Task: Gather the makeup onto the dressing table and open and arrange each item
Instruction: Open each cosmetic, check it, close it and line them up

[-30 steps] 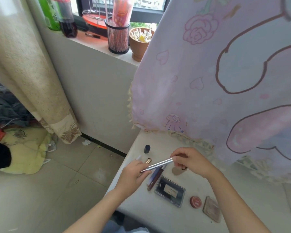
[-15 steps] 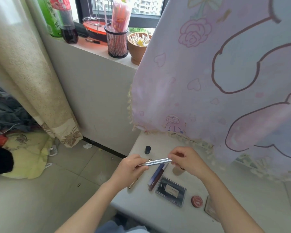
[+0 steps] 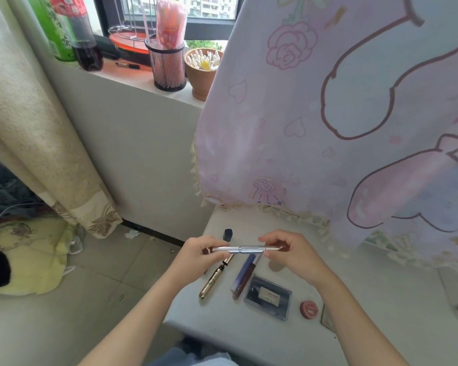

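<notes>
Where held crosswise over table, noted pen pinched at left end by left hand, right end by right hand.

A silver pen, a gold tube, a navy cap and a red tin lie over the white table. The pink cloth carries roses and hearts; the curtain is beige.

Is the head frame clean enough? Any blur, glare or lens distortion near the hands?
Head view: soft daylight from the window, no harsh glare; pen, left hand and right hand slightly soft but readable; faint shadow on the table; wide lens skews the sill.
</notes>
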### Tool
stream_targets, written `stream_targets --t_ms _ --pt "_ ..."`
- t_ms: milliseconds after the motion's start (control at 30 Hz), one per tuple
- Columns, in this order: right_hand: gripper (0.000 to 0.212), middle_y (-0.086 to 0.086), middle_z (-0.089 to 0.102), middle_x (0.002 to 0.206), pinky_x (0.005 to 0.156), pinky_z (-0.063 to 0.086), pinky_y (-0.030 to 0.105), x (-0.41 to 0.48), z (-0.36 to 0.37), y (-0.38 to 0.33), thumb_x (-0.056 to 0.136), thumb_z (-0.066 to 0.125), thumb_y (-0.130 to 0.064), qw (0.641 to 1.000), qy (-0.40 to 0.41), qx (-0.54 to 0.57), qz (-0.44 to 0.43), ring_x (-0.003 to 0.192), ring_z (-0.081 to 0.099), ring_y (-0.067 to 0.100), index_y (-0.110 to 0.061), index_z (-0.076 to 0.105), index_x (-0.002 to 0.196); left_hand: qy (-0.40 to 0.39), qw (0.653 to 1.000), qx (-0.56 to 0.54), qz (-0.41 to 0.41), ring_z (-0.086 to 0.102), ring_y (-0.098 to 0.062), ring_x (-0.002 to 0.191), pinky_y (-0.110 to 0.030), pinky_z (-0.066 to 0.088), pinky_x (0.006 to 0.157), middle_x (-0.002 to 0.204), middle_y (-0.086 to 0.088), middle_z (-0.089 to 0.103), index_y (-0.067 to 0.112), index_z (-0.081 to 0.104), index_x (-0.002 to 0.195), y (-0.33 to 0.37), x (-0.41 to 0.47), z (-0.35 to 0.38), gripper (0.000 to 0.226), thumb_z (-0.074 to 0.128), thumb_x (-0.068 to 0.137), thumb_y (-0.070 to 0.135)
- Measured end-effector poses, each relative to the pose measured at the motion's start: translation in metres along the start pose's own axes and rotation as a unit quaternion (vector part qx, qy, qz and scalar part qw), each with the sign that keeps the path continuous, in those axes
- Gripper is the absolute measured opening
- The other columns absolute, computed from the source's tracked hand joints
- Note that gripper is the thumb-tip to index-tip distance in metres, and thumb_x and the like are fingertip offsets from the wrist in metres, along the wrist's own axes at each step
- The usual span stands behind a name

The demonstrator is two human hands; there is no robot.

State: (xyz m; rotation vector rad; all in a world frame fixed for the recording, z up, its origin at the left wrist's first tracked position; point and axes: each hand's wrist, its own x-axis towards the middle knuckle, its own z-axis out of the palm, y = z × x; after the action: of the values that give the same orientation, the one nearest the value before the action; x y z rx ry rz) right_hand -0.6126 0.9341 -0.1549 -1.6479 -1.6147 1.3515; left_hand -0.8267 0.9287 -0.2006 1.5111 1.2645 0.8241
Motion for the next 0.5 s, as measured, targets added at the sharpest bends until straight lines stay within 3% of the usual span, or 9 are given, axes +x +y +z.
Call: stream_targets --t_ms 67,100,200,333,500 --pt "0.035 -0.007 0.054 0.078 0.064 0.041 0.007 -0.002 0.004 0.001 0.079 0.064 0.003 0.999 0.006 -0.031 -0.013 0.066 0.051 0.001 -0.031 0.064 0.084 0.007 0.998 -0.048 -0.044 0.053 -0.005 0.067 -0.012 0.042 0.063 0.076 -0.005 0.067 0.032 0.067 0.080 0.004 0.004 -0.002 0.020 0.067 0.080 0.011" --pt "0.033 -0.008 0.052 0.078 0.065 0.041 0.006 -0.002 0.005 0.003 0.080 0.064 0.003 0.999 0.008 -0.046 -0.014 0.066 0.051 0.000 -0.028 0.064 0.089 0.011 0.995 -0.072 -0.065 0.056 -0.008 0.068 -0.012 0.044 0.063 0.077 -0.007 0.067 0.028 0.068 0.080 0.005 0.006 -0.003 0.017 0.067 0.080 0.011" --pt "0.028 -0.008 0.048 0.079 0.067 0.041 0.008 -0.005 0.007 0.006 0.081 0.063 0.001 0.998 0.020 -0.066 -0.001 0.069 0.050 0.002 -0.017 0.066 0.102 0.011 0.986 -0.133 -0.103 0.052 0.003 0.052 -0.007 0.042 0.052 0.063 0.003 0.061 0.013 0.069 0.082 0.007 0.012 -0.005 0.008 0.064 0.082 0.008" --pt "0.025 -0.013 0.053 0.081 0.064 0.040 0.003 -0.006 0.014 0.006 0.082 0.065 -0.008 0.996 0.028 -0.087 0.013 0.072 0.050 -0.001 -0.018 0.067 0.106 0.003 0.981 -0.164 -0.107 0.046 0.002 0.047 -0.009 0.040 0.050 0.051 0.011 0.057 0.014 0.067 0.082 0.003 0.022 -0.006 0.008 0.060 0.085 0.009" --pt "0.023 -0.013 0.058 0.080 0.059 0.039 -0.002 -0.013 0.036 0.016 0.082 0.065 -0.011 0.994 0.045 -0.079 0.067 0.071 0.052 -0.007 -0.015 0.067 0.105 0.015 0.980 -0.162 -0.117 0.050 -0.001 0.052 -0.014 0.040 0.052 0.062 0.007 0.059 0.010 0.066 0.090 0.001 0.038 0.001 0.008 0.062 0.084 0.010"
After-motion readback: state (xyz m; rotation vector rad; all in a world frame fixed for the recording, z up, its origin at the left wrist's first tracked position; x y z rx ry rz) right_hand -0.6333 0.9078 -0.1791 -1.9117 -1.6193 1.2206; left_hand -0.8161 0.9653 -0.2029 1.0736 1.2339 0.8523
